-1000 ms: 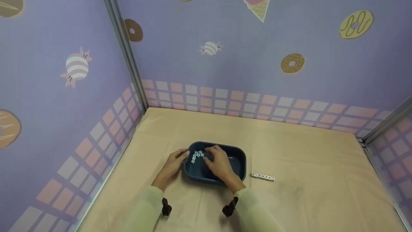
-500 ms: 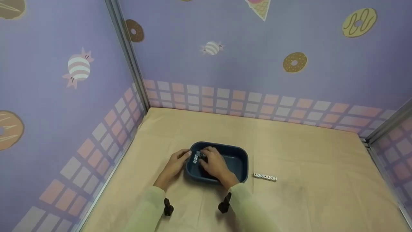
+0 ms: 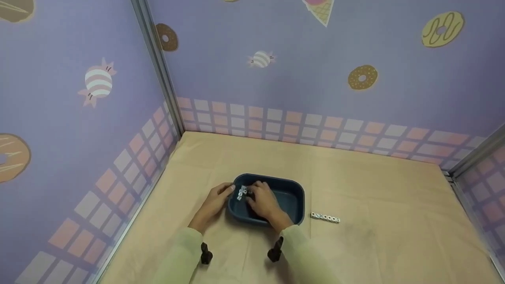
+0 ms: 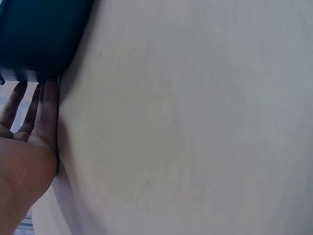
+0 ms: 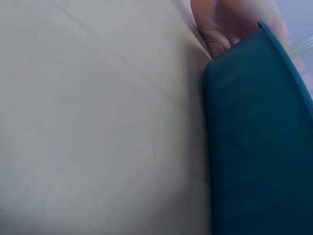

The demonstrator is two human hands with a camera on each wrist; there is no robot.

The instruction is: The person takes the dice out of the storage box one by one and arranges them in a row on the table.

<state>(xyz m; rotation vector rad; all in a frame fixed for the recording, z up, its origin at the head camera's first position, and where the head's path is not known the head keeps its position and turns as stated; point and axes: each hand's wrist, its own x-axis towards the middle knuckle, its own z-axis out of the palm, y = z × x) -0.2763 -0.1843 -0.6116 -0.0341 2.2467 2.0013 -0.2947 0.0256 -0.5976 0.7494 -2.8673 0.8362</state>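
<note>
We're bracing the dark blue plastic tub (image 3: 294, 197) with our left hand (image 3: 211, 205), fingers flat against its left wall, while our right hand (image 3: 265, 201) is reaching inside among the small white cubes (image 3: 241, 192); can't tell if it's pinching one.

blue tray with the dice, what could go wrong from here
The right hand is reaching into the blue tray among the loose dice, so it might knock some over the low rim. The left hand only rests flat against the tray's side, so the tray could slide on the tan cloth. A sweeping sleeve could scatter the row of dice beside the tray.
</note>
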